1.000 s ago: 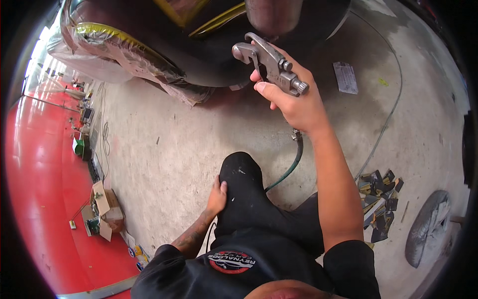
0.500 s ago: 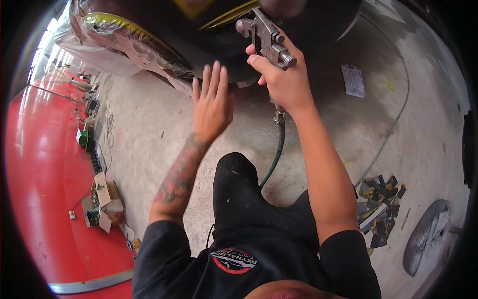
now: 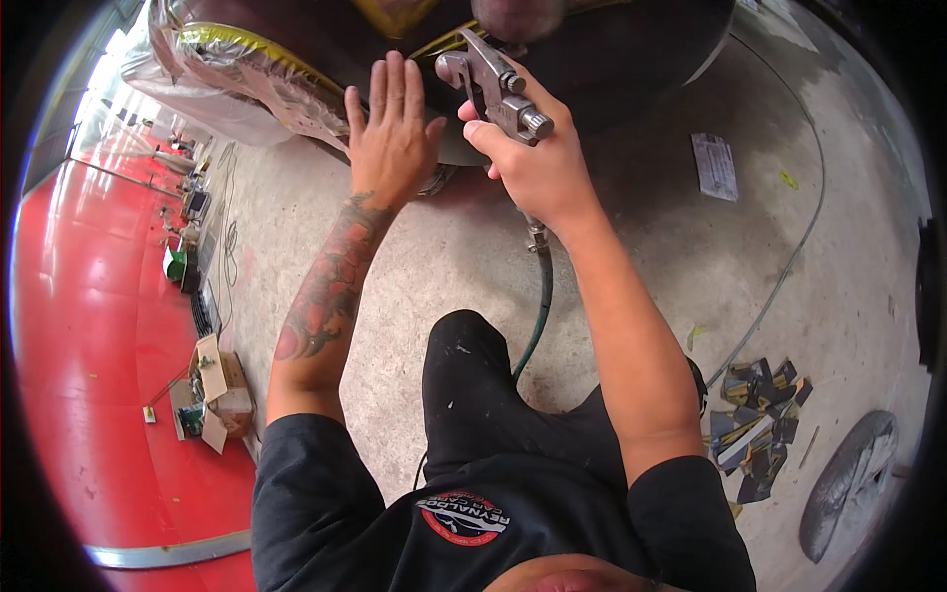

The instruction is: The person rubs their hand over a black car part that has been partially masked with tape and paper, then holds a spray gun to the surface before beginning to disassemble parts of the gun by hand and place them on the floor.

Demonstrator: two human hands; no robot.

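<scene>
My right hand is closed around the handle of a metal spray gun, whose paint cup shows in part at the top edge. A dark green air hose hangs from the gun's lower fitting toward my knees. With fingers stretched out, my left hand is just left of the gun, over or against a dark car body panel; whether it touches I cannot tell. Clear masking plastic edged with yellow tape covers the car's left part.
A red surface runs down the left, with an open cardboard box beside it. To the right, a long hose trails over the concrete floor near a paper sheet. Several dark scraps lie near a flat oval piece.
My left hand has moved forward and a little left, up along the car panel. My right hand has shifted slightly left with the spray gun still in it.
</scene>
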